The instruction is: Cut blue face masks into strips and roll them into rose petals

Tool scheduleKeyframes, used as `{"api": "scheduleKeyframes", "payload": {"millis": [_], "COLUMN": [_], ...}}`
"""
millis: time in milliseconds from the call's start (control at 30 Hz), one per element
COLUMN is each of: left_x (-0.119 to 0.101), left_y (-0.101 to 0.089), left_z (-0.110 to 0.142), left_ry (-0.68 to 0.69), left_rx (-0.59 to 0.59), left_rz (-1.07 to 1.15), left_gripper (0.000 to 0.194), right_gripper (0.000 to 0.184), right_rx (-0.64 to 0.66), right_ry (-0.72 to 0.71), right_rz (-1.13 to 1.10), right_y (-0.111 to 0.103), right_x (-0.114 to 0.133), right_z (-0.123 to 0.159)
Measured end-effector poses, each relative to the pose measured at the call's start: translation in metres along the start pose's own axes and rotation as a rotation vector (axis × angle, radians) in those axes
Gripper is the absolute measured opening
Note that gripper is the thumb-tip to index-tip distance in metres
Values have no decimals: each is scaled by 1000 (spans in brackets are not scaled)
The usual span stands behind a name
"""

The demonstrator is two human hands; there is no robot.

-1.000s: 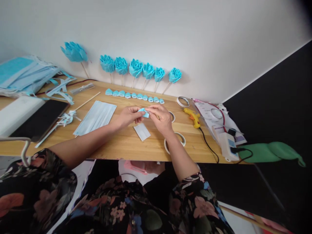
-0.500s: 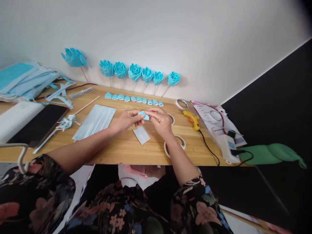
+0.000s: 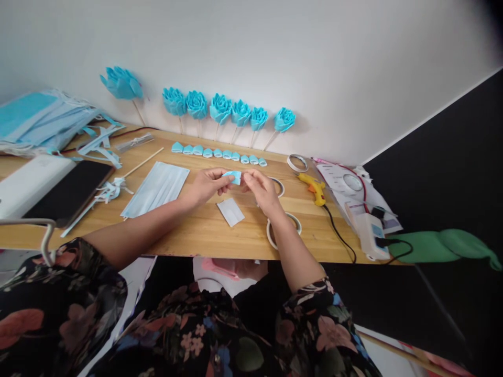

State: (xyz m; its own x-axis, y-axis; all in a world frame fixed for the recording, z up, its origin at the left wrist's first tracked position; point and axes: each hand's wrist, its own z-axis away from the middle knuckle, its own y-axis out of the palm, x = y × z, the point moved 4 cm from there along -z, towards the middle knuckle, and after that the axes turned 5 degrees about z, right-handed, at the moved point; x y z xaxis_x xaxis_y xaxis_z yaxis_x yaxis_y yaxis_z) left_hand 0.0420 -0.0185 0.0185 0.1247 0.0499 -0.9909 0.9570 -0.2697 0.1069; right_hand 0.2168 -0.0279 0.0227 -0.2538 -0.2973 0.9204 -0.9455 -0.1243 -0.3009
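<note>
A small folded piece of light-blue mask fabric (image 3: 234, 177) is pinched between the thumb and fingers of my left hand (image 3: 212, 184), raised a little above the table. Close to the piece's right edge is my right hand (image 3: 262, 189), its fingers bent and slightly apart with nothing visible in them. Below both hands lies a flat pale square of mask fabric (image 3: 231, 211). Farther back, several folded blue petals (image 3: 217, 153) form a row. Left of my hands a pleated face mask (image 3: 157, 188) lies flat.
Several blue fabric roses (image 3: 220, 109) on sticks lean against the wall. Tape rolls (image 3: 297, 163) and a yellow glue gun (image 3: 313, 189) lie to the right, with a power strip (image 3: 371, 238) beyond. At left are stacked masks (image 3: 39, 120), a dark phone (image 3: 70, 191) and fabric scraps.
My right hand has drawn back from the piece toward the right. More of the blue piece shows, turned flatter in my left hand. The whole view has shifted slightly.
</note>
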Motion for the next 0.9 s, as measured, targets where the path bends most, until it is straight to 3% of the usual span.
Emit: {"api": "scheduleKeyframes", "payload": {"millis": [267, 433, 900], "left_x": [1, -1, -12], "left_y": [4, -1, -6], "left_z": [3, -3, -2], "left_ry": [-17, 27, 65], "left_rx": [55, -15, -3], "left_rz": [-47, 23, 164], "left_gripper": [41, 40, 34], "right_gripper": [36, 34, 30], "right_rx": [11, -7, 34], "right_ry": [-3, 0, 6], "right_rz": [21, 5, 80], "right_y": [2, 1, 1], "right_x": [-7, -4, 12], "right_z": [-5, -7, -11]}}
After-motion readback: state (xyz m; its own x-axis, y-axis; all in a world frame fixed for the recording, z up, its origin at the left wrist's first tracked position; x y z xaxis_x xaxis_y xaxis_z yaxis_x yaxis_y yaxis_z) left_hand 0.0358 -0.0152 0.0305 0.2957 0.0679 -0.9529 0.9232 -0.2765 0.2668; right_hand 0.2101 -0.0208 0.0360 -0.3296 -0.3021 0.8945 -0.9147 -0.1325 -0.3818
